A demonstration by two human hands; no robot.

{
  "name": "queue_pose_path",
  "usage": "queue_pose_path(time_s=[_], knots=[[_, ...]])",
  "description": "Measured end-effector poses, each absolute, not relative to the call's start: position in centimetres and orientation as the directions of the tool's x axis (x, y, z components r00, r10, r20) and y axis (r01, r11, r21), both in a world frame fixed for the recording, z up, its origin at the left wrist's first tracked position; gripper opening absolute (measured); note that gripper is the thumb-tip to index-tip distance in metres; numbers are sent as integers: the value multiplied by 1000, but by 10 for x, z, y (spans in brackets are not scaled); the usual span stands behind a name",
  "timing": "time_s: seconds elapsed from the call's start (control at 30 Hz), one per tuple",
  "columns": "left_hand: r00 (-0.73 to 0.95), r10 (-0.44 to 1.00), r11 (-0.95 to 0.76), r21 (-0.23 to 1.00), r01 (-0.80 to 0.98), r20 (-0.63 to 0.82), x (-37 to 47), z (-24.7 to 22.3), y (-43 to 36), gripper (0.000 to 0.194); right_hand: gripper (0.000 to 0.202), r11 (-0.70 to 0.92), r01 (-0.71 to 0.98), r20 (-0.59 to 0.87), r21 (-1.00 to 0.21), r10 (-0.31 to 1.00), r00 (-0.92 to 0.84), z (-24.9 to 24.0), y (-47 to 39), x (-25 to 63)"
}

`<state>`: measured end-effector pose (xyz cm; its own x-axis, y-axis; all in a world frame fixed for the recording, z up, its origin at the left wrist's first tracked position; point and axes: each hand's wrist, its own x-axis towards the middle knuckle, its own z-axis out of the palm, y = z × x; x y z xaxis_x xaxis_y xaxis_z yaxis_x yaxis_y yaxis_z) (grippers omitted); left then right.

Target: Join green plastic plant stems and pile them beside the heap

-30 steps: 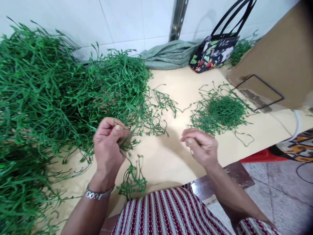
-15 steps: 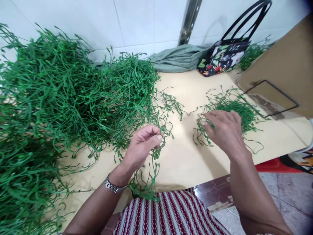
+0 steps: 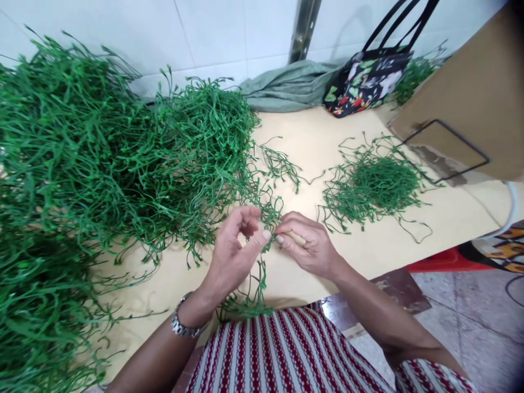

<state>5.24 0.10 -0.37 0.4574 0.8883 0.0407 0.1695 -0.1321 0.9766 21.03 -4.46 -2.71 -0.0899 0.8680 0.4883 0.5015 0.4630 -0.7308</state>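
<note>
My right hand (image 3: 309, 243) is closed, its thumb and forefinger pinching a thin green plastic-looking plant stem (image 3: 269, 240) over the table's middle. Facing it, my left hand (image 3: 239, 245) has its fingers loosely curled and the thumb apart from them, close by the same stem. Whether a strand touches the left thumb is hard to make out. Below the hands, a small tangle of green stems (image 3: 248, 305) lies at the table edge against the striped clothing. To the right lies a flat bundle of stems (image 3: 380, 185).
A large heap of green stems (image 3: 123, 153) covers the left side. Several loose stems (image 3: 282, 164) lie mid-table. Along the wall are a grey-green cloth (image 3: 290, 87) and a floral bag (image 3: 364, 82). A cardboard piece (image 3: 458, 103) with a black wire frame (image 3: 462, 142) stands right.
My right hand has moved left from the right-hand bundle to my left hand and now pinches a stem there. My left thumb and fingers have parted. The view has shifted slightly.
</note>
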Motion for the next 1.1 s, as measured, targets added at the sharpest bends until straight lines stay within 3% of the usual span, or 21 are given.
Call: queue_pose_path(time_s=[0.1, 0.37, 0.47, 0.67, 0.77, 0.87, 1.1], knots=[[488, 873, -180, 935, 306, 8, 49, -3, -6, 10, 6, 493, 535, 549, -686, 833, -63, -28, -47, 208], [542, 835, -209, 966, 149, 97, 44, -10, -3, 7, 13, 478, 553, 519, -682, 850, -95, -31, -49, 204], [590, 807, -154, 973, 173, 23, 43, -7, -1, 9, 18, 525, 512, 545, -680, 829, -126, -31, -49, 204], [667, 726, 119, 986, 116, -166, 44, -6, 1, 13, 14, 553, 549, 595, -627, 795, -120, -37, -49, 203], [674, 724, 132, 988, 74, -147, 47, -6, 2, 15, 21, 580, 535, 585, -614, 790, -184, -40, -49, 203], [699, 698, 170, 984, 51, -156, 49, -6, 4, 22, 15, 601, 516, 583, -610, 782, -222, -40, -50, 202], [704, 662, 113, 963, 245, -257, 45, -3, 8, 28, 16, 577, 687, 569, -441, 772, -284, -35, -55, 203]])
